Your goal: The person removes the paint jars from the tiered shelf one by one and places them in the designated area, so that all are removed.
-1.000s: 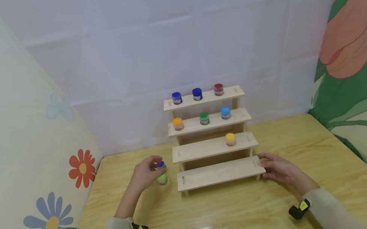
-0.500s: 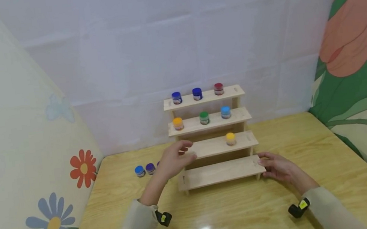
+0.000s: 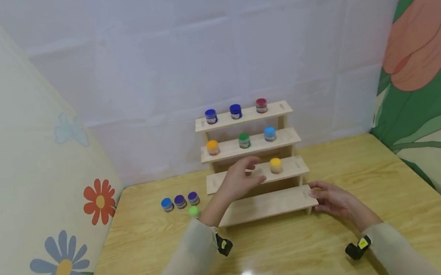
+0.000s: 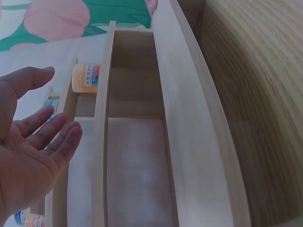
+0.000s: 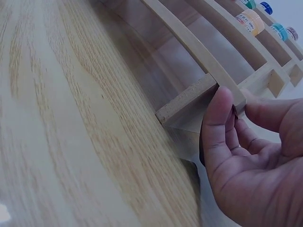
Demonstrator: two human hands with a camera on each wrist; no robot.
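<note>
A wooden four-step rack (image 3: 267, 207) stands on the table. My left hand (image 3: 239, 181) is over its second step from the bottom, fingers spread and nothing held. Just right of those fingertips sits a paint jar with a yellow lid (image 3: 276, 166); in the left wrist view this yellow jar (image 4: 86, 78) is apart from the open hand (image 4: 35, 142). At the right end of the lowest step, my right hand (image 3: 335, 200) pinches the board. The right wrist view has thumb and fingers (image 5: 218, 113) around the board's corner (image 5: 232, 92).
On the upper two steps stand blue (image 3: 211, 116), dark blue (image 3: 235, 111), red (image 3: 261, 105), orange (image 3: 212, 147), green (image 3: 244, 140) and light blue (image 3: 270, 134) jars. Left of the rack are a blue jar (image 3: 167, 204), two purple jars (image 3: 180, 201) and a light green jar (image 3: 194, 211).
My left hand has moved right, from the jars on the table across to the rack's second-lowest step, carrying nothing. The right hand stays on the lowest board.
</note>
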